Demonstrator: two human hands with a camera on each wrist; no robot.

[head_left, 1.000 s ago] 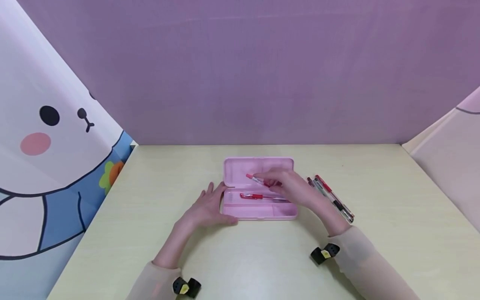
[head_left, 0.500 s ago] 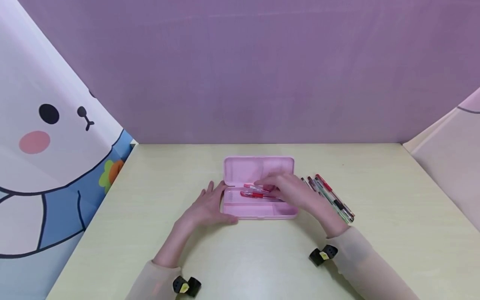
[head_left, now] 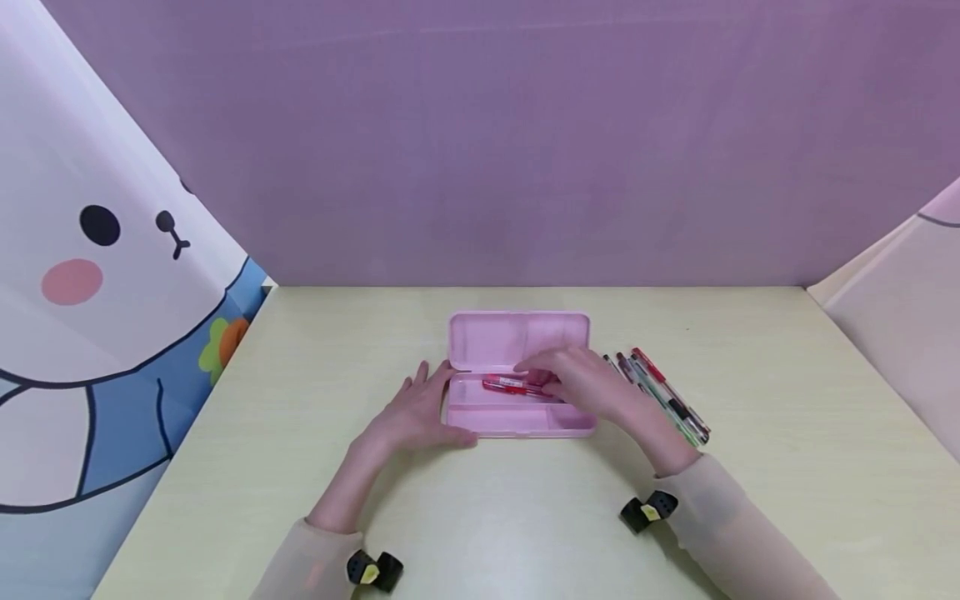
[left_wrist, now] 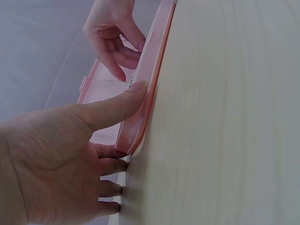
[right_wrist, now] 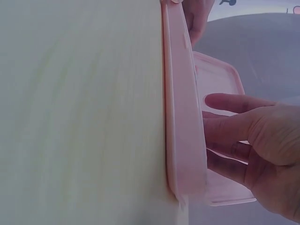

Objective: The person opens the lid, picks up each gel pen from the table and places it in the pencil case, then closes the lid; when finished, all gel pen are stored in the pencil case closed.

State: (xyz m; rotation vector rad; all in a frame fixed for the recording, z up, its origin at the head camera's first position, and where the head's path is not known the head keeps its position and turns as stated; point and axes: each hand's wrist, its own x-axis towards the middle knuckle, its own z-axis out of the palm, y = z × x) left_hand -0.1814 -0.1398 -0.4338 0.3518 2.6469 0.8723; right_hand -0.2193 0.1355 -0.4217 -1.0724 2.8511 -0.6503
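Note:
An open pink pencil case [head_left: 495, 421] lies on the table, its lid [head_left: 487, 337] laid back. Two red-capped pens [head_left: 510, 386] lie close together in its rear compartment, their right ends hidden by my right hand. My left hand [head_left: 415, 417] holds the case's left end, thumb on the front wall [left_wrist: 136, 112] and fingers round the side and back. My right hand [head_left: 581, 379] reaches into the case over the pens. In the right wrist view its index finger [right_wrist: 234, 102] is spread from the thumb; the front wall hides the other fingertips.
Several pens [head_left: 660, 392] lie side by side on the pale table [head_left: 495, 517], right of the case beyond the right forearm. A purple backdrop [head_left: 525, 150] rises behind the table, and a cartoon-printed cloth [head_left: 135, 317] hangs at the left.
The pen in my right hand has gone down into the rear compartment and now lies against the other red-capped pen. My left hand stays on the case.

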